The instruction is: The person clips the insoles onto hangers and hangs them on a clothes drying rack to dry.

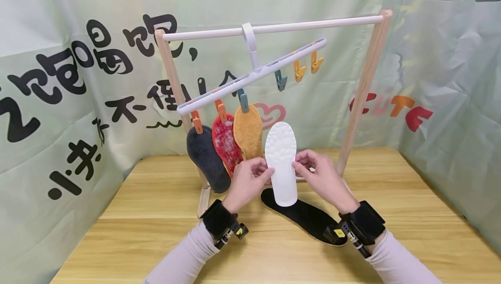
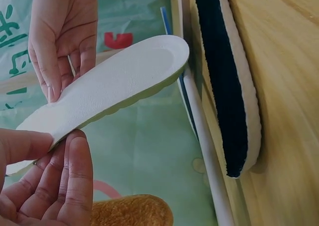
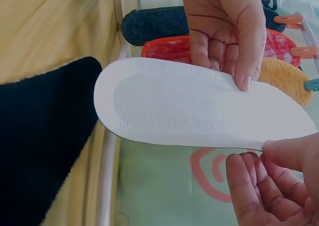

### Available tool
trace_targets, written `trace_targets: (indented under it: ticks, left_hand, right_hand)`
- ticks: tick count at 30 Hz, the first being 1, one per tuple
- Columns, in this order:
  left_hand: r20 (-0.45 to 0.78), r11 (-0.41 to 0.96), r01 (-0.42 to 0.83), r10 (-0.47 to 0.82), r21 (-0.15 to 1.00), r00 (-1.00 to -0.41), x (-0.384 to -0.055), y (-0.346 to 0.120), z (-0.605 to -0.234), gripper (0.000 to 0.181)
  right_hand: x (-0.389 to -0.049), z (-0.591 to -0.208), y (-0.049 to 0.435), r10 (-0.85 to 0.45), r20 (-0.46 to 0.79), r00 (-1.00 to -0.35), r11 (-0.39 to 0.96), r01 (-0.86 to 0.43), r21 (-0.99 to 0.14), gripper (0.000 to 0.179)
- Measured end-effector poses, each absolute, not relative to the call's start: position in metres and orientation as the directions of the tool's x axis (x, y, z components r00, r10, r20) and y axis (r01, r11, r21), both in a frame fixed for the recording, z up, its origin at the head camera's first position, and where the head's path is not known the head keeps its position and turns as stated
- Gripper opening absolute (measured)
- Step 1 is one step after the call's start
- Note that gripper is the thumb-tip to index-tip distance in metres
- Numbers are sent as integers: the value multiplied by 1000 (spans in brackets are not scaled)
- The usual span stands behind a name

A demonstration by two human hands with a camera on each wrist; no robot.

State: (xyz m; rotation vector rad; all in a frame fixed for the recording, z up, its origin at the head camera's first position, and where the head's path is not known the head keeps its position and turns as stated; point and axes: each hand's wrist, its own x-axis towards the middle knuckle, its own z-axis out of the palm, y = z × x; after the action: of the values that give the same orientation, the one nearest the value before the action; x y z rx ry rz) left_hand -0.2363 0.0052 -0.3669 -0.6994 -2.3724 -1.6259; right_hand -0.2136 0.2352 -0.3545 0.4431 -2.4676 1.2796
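Observation:
A white shoe insole (image 1: 282,162) stands upright between my hands, above the table. My left hand (image 1: 250,179) pinches its left edge between thumb and fingers, while my right hand (image 1: 318,175) pinches the right edge at the same height. The left wrist view shows the insole's flat face (image 2: 119,76) and both thumbs on its edges. Behind and left of it, a grey insole (image 1: 207,158), a red patterned insole (image 1: 227,140) and a tan fuzzy insole (image 1: 248,129) hang from clips on a white clip hanger (image 1: 256,75). A black insole (image 1: 305,216) lies on the table below.
The hanger hooks over the white bar of a wooden frame (image 1: 369,75) and tilts down to the left. A blue clip (image 1: 280,80) and two yellow clips (image 1: 299,71) on its right side hold nothing. Printed cloth (image 1: 78,101) surrounds the wooden table (image 1: 156,240).

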Motion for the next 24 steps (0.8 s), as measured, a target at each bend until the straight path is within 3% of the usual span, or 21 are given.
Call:
trace_targets:
  ticks: [13, 24]
  left_hand:
    - [443, 304, 506, 256, 807, -859, -244, 7, -352, 11]
    - [444, 304, 504, 248, 808, -861, -249, 12, -341, 12]
  right_hand:
    - [-225, -316, 243, -104, 458, -883, 639, -412, -649, 23]
    - [-239, -260, 245, -102, 494, -864, 568, -458, -684, 42]
